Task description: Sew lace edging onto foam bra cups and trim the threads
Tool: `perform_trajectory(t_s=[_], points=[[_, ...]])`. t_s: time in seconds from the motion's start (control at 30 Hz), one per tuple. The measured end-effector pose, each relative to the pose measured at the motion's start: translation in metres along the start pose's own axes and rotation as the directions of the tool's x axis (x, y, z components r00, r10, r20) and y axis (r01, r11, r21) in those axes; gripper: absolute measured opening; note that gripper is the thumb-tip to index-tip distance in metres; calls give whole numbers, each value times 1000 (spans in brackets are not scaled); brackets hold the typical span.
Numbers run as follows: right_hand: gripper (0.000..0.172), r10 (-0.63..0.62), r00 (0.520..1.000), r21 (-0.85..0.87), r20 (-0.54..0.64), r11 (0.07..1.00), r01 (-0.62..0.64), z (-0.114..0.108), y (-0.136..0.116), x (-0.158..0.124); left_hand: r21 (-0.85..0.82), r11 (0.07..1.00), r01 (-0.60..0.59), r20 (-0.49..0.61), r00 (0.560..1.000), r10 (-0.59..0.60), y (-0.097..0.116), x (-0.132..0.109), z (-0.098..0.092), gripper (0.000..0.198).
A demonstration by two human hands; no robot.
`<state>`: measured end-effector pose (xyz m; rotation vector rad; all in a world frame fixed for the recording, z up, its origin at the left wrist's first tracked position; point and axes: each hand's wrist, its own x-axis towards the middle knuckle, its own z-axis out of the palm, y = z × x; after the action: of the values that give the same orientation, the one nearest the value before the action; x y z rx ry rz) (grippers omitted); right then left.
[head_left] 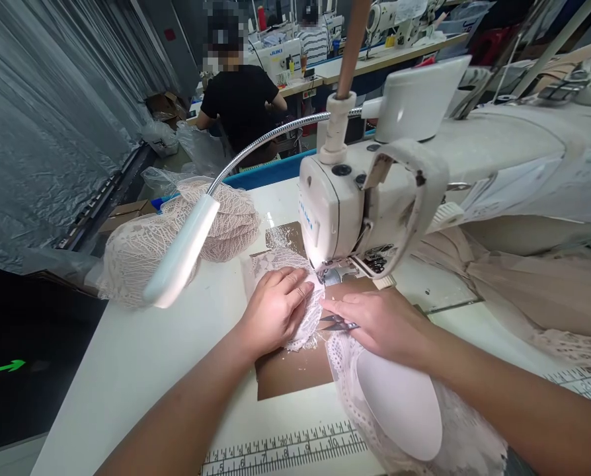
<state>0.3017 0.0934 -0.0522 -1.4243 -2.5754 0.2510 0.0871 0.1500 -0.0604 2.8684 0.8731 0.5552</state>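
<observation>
My left hand (278, 307) rests palm down on a pale pink lace piece (309, 326), its fingers lying over the fabric just left of the needle area. In my right hand (387, 324) is a pair of small scissors (336, 324), blades pointing left and slightly apart. My right index finger reaches to the lace's right edge. The sewing machine head (328, 211) stands over the lace, and its presser foot is partly hidden. Below my right hand lies a lace garment part with a smooth white oval cup (399, 403).
Bundled lace (231, 218) lies at the table's left behind a lamp (182, 248) on a bendy neck. A brown sheet (295, 375) lies beneath the work. Beige mesh fabric (513, 277) spreads at right. A printed ruler (285, 453) runs along the front. Other people sit at machines beyond.
</observation>
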Motion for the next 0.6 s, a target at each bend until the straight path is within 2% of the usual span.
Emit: perform_trajectory(t_s=[0.13,0.23,0.43,0.6], points=[[39,-26,1000,-38,-10,999,25,2,1,0,-57,988,-142,66,987,146,0,0,-5,32],[39,-25,1000,-76,-15,997,24,0,-1,0,-64,979,-195,112,973,202,-1,0,-6,32],[34,17,998,-129,-67,991,-25,1,-3,-1,-41,979,-198,120,972,202,0,0,-6,35],[38,82,994,-139,-67,986,-91,4,-2,1,-34,987,-158,106,981,161,6,2,-7,35]])
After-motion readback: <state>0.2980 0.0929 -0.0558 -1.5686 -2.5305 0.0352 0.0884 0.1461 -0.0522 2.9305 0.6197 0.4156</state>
